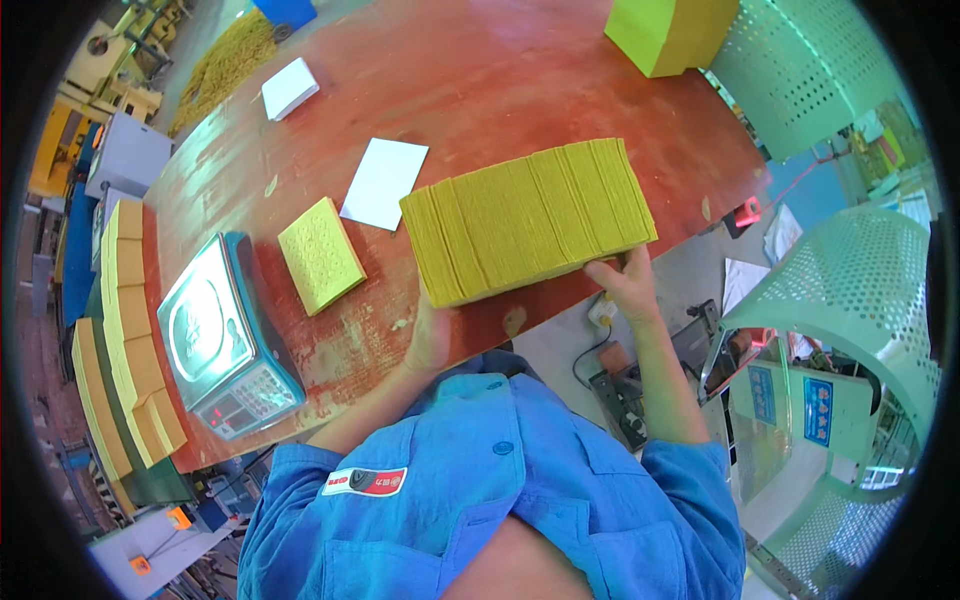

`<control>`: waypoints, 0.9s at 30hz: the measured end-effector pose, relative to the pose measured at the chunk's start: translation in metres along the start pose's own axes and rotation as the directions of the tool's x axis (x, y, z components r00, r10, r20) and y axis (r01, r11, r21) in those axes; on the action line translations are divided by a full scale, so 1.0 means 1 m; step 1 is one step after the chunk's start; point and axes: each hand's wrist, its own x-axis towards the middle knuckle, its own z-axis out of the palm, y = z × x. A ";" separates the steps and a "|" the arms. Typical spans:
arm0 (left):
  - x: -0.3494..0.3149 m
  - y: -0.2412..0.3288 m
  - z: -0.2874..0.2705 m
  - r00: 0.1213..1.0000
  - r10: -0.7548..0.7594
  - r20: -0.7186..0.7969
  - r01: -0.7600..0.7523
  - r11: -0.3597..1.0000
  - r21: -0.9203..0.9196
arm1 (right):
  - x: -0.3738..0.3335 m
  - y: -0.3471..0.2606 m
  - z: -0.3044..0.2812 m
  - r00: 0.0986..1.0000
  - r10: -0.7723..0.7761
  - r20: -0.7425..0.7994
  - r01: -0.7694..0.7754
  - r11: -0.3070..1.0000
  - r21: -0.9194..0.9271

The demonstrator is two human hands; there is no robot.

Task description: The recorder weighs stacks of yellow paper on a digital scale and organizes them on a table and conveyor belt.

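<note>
A long stack of yellow paper sheets lies on its side, its sheets pressed edge to edge, near the front edge of the red table. My left hand grips its near left end from below, with the fingers mostly hidden by the stack. At the near right corner my right hand holds it, thumb along the lower front edge and the other fingers partly out of sight. Left of the stack lie a smaller yellow pad and a white sheet.
A digital scale with a shiny pan stands at the table's left. Another white pad and a yellow block sit farther back. Yellow stacks line the left edge. Perforated green machine guards stand at the right.
</note>
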 end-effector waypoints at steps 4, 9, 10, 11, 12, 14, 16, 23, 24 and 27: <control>-0.004 -0.008 -0.016 0.998 0.052 -0.020 -0.053 0.993 -0.102 | -0.002 -0.002 0.005 0.999 -0.047 0.014 0.047 0.999 0.022; 0.016 0.031 -0.052 0.997 -0.016 0.076 0.010 0.997 0.074 | -0.001 -0.014 -0.003 0.999 -0.029 0.016 0.029 0.999 -0.036; 0.019 0.033 -0.058 0.996 -0.007 0.091 -0.002 0.995 0.097 | 0.000 -0.016 -0.005 0.998 -0.038 0.044 0.040 0.998 -0.045; 0.024 0.034 -0.062 0.994 0.001 0.107 -0.014 0.993 0.119 | 0.002 -0.015 -0.007 0.998 -0.040 0.038 0.042 0.998 -0.055; 0.029 0.035 -0.063 0.993 0.004 0.117 -0.017 0.994 0.110 | 0.004 -0.012 -0.008 0.997 -0.072 0.026 0.074 0.995 -0.073; 0.040 0.039 -0.062 0.982 0.095 0.162 -0.109 0.991 0.080 | 0.005 -0.010 -0.014 0.994 -0.109 0.000 0.108 0.989 -0.097; 0.057 0.037 -0.070 0.978 0.036 0.208 -0.064 0.989 0.131 | 0.010 -0.011 -0.024 0.997 -0.047 0.061 0.051 0.996 -0.070; 0.094 0.049 -0.014 0.917 -0.066 0.393 -0.153 0.852 0.500 | 0.050 -0.012 -0.025 0.998 -0.018 0.064 0.008 0.988 0.153; 0.099 0.061 0.001 0.927 -0.058 0.370 -0.079 0.935 0.346 | 0.063 -0.021 -0.031 0.999 0.009 0.050 -0.020 0.977 0.210; 0.117 0.114 0.044 0.984 -0.013 0.180 -0.026 0.977 0.213 | 0.097 -0.044 -0.035 0.987 0.132 0.089 -0.153 0.942 0.300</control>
